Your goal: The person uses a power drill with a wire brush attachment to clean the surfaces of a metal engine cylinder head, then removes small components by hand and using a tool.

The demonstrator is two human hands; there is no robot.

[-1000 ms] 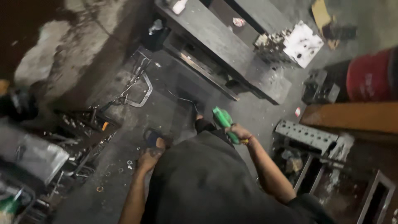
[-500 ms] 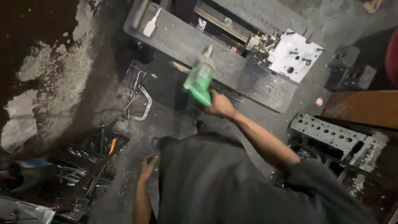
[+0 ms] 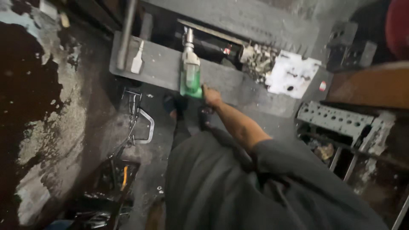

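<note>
Grimy concrete floor (image 3: 64, 127), dark with oil stains and pale where the surface has flaked, fills the left side of a cluttered workshop seen from above. Nearest the camera is the person's own body in a dark grey garment, and beside it at the lower left lies a heap of blackened hand tools (image 3: 113, 187) with one orange-handled piece among them. A little further out, a bent metal handle or clamp (image 3: 142, 125) rests on the floor. The right hand (image 3: 211, 97) stretches forward from a grey sleeve and is closed around the grip of a green power tool with a silver metal nose (image 3: 190, 70); the tool points away from the person and lies against the top of a long grey steel beam (image 3: 157, 64). The left hand is out of sight, so its state cannot be told. On the beam, left of the tool, lies a small pale flat piece (image 3: 137, 63). To the right sits a grey engine block with rows of holes (image 3: 336, 121), and beyond the beam, a white stained sheet (image 3: 294, 76).
</note>
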